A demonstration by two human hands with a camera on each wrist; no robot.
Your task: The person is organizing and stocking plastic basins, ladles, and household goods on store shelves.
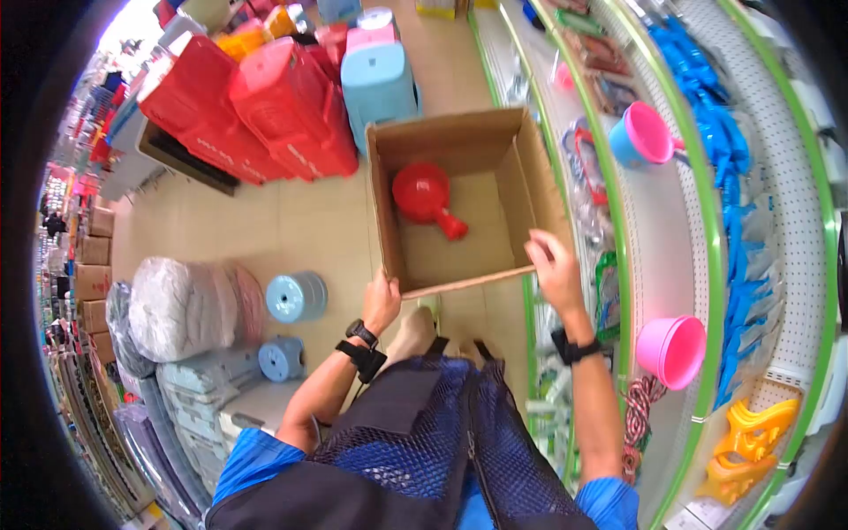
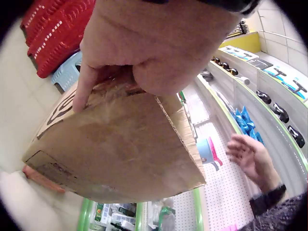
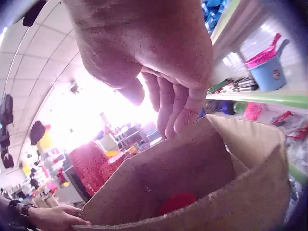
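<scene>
An open cardboard box hangs in front of the person, with a red dipper lying on its bottom. The left hand grips the near left corner; in the left wrist view that hand has its fingers over the brown cardboard. At the near right corner is the right hand, fingers loosely bent. The left wrist view shows the right hand apart from the box, fingers spread. From the right wrist, the hand hovers above the box edge, holding nothing.
Shelves on the right hold a blue-and-pink dipper, a pink bucket and yellow items. Red stacked stools and a light-blue stool stand beyond the box. Two blue stools and wrapped bundles are at left.
</scene>
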